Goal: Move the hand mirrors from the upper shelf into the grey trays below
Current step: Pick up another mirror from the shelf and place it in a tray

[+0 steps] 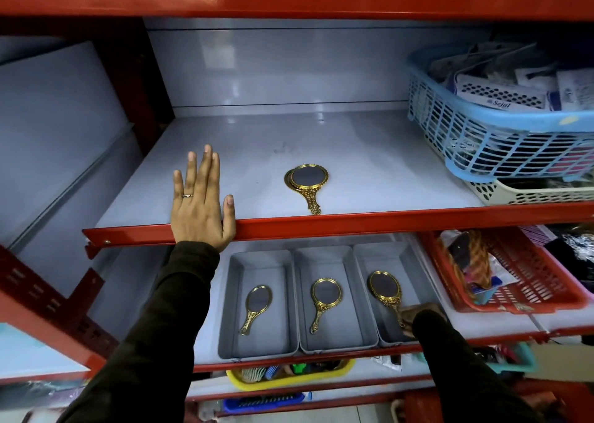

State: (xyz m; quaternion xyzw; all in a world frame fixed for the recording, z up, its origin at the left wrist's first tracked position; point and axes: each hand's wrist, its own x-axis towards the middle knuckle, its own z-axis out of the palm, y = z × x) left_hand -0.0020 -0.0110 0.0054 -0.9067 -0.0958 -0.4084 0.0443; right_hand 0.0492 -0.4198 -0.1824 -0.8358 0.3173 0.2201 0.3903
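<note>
Head view, looking down at a red-framed rack with grey shelf boards. Left hand (pixel 201 204) lies flat on the front edge of the upper shelf (pixel 353 152), fingers spread and straight, palm down, holding nothing; a ring on one finger. Gold hand mirrors (pixel 307 186) remain on that shelf near the front lip, handle toward the camera — looks like two or more stacked, rims offset, exact count unclear.

Lower shelf: three grey trays side by side, touching. Left tray (pixel 257 303) holds one gold mirror (pixel 256 307), handle toward the front. Middle tray (pixel 334 297) holds one mirror (pixel 324 302), same way round. Right tray (pixel 385 290) holds a third mirror (pixel 385 289); right hand (pixel 414 318) is at its handle end, fingers curled by the handle — blurred, so whether it grips the handle or has let go, cannot tell.

Blue basket (pixel 495 133) of packets sits on a cream basket (pixel 530 192) at upper right. Red basket (pixel 520 281) right of the trays. Yellow basket (pixel 289 374) on the shelf below.
</note>
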